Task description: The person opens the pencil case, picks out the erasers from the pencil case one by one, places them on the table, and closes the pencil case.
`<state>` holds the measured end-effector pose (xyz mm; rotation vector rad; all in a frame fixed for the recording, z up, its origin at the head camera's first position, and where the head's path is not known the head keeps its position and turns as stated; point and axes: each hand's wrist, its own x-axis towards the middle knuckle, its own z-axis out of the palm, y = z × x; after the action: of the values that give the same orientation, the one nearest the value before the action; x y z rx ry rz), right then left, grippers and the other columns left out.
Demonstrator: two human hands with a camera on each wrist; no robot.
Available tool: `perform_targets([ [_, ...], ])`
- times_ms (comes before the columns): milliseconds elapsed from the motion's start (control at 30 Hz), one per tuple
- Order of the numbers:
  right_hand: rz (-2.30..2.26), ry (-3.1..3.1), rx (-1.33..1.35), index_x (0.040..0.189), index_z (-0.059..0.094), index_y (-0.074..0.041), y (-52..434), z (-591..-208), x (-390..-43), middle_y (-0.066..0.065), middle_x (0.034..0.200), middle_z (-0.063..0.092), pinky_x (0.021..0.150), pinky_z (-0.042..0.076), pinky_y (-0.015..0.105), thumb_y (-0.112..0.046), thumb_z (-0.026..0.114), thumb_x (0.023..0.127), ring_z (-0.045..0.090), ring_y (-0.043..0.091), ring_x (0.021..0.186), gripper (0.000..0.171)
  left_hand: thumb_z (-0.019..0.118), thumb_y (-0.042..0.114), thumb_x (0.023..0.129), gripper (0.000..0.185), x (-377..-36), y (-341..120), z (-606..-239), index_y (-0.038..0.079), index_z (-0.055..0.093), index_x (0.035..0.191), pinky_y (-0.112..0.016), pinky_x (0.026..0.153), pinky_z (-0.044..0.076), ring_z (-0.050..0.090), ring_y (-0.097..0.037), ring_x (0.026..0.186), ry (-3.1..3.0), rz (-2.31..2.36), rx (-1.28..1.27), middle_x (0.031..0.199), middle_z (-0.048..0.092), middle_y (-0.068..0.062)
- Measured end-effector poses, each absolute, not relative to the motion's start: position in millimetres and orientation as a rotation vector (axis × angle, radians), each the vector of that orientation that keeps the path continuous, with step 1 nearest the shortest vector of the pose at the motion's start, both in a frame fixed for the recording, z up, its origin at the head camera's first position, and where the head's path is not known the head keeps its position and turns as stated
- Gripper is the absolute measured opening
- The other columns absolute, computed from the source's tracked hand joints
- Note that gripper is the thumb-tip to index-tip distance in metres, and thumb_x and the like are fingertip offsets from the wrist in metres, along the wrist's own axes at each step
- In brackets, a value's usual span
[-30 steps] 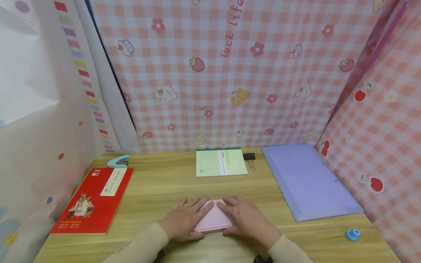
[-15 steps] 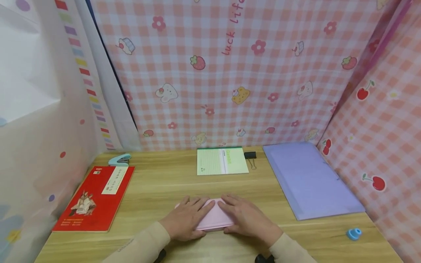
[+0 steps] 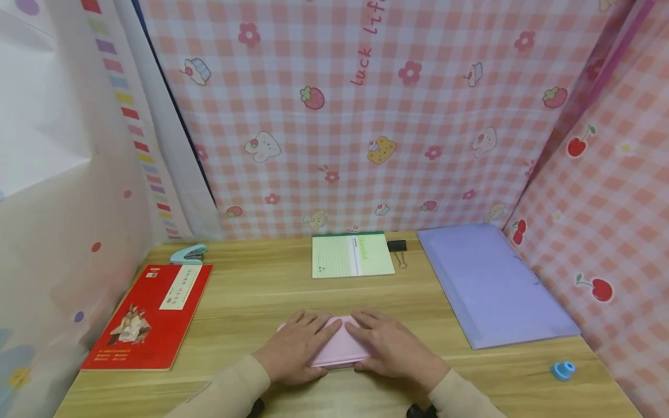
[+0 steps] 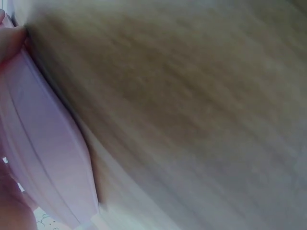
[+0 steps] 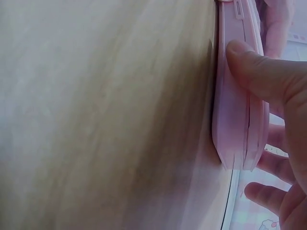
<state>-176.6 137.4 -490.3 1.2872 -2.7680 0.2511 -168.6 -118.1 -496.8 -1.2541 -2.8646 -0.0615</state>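
A flat pink case (image 3: 341, 347) lies on the wooden table (image 3: 261, 296) near the front edge. My left hand (image 3: 295, 348) covers its left half and my right hand (image 3: 394, 348) its right half, fingers spread over the lid and pointing inward. In the right wrist view the pink case (image 5: 235, 120) shows a seam along its edge, and my right thumb (image 5: 264, 76) presses on that edge while the fingers (image 5: 268, 191) wrap the far face. The left wrist view shows the pink case (image 4: 43, 153) edge-on, with only slivers of the hand.
A red book (image 3: 148, 316) lies at the left with a small blue stapler (image 3: 189, 254) behind it. A green notepad (image 3: 351, 255) and black binder clip (image 3: 397, 246) sit at the back. A lilac folder (image 3: 491, 284) and a blue ring-shaped thing (image 3: 562, 370) lie at the right. Cloth walls close in three sides.
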Motion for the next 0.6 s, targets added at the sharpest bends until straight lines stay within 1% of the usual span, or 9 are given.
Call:
perform_targets([
  [200,0.243,-2.765,1.284,0.140,0.051,-0.012,139.1,-489.6,-176.1,0.017,0.143,0.046,0.105,0.039,0.046,-0.054,0.069,0.081,0.046,0.033,0.129,0.074,0.064,0.055,0.084,0.088,-168.9,-116.5,-494.2,0.015,0.026,0.153,-0.055,0.111,0.024,0.039,-0.028,0.134,-2.858,-0.088,-1.257,0.149,0.039,-0.012],
  [400,0.237,-2.778,1.290,0.141,0.049,-0.013,139.3,-490.2,-176.5,0.017,0.144,0.045,0.106,0.038,0.046,-0.055,0.066,0.083,0.045,0.033,0.130,0.074,0.066,0.054,0.083,0.088,-169.3,-116.2,-493.2,0.013,0.029,0.151,-0.056,0.111,0.024,0.040,-0.030,0.132,-2.856,-0.101,-1.260,0.148,0.039,-0.014],
  [600,0.219,-2.756,1.289,0.141,0.050,-0.014,138.7,-490.7,-174.1,0.017,0.143,0.046,0.105,0.038,0.048,-0.055,0.066,0.083,0.045,0.034,0.129,0.073,0.067,0.054,0.081,0.089,-167.7,-116.3,-494.8,0.013,0.031,0.150,-0.057,0.111,0.024,0.041,-0.031,0.132,-2.835,-0.099,-1.253,0.146,0.041,-0.014],
])
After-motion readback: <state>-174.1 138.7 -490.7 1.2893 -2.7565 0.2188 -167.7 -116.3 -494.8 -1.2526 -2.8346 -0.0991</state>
